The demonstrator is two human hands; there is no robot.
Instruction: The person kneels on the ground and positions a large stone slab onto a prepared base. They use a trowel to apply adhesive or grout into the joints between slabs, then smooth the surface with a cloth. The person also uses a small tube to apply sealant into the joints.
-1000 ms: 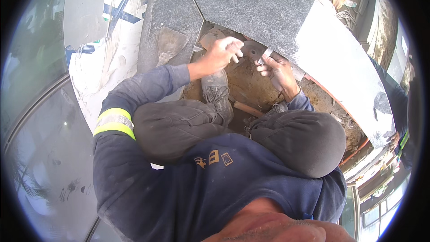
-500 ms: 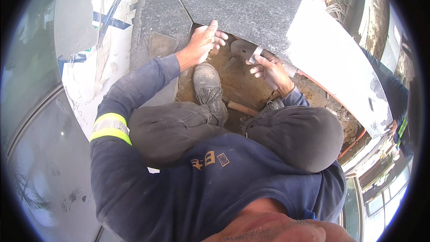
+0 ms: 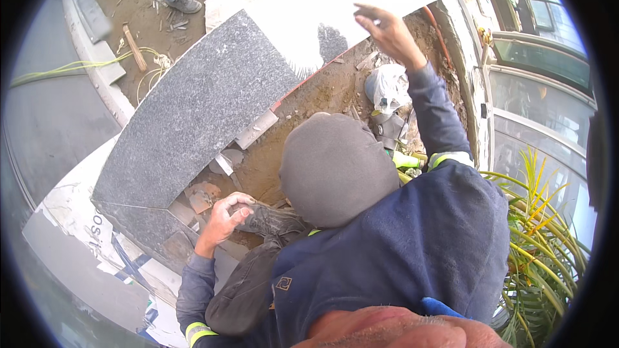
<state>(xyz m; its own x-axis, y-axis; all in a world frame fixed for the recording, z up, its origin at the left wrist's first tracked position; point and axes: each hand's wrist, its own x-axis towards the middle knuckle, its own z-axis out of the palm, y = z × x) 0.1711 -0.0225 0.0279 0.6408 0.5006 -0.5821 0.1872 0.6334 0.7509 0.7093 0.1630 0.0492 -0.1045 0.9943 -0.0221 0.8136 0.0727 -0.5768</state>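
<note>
Head view, stock as it lies, largest first.

1. Stone slab (image 3: 200, 109): dark grey, speckled, curved like an arc segment, lying flat over the sandy bed (image 3: 322, 93). Its far stretch (image 3: 335, 6) shows pale in the sun. Judge it very heavy, stiff and brittle at the corners. Take it low along the inner edge with both hands, never by a tip. The face looks smooth, so expect it to slip where dusty.
2. Your knee (image 3: 335, 167), in grey trousers, bent over the bed; boot (image 3: 274, 219) below it.
3. Plant (image 3: 541, 245), long green-yellow leaves, at your right.
4. White plastic bag (image 3: 387, 87), crumpled, soft, on the sand near the slab's inner edge.
5. Your right hand (image 3: 387, 29): raised, fingers spread wide, holding nothing, at the pale stretch's inner edge. You cannot tell whether it touches.
6. Your left hand (image 3: 222, 216): fingers curled at the boot's toe. Whether it grips anything cannot be told.
7. Broken stone pieces (image 3: 203, 196): small, sharp-edged, just beside the left hand, under the slab's inner edge.
</note>
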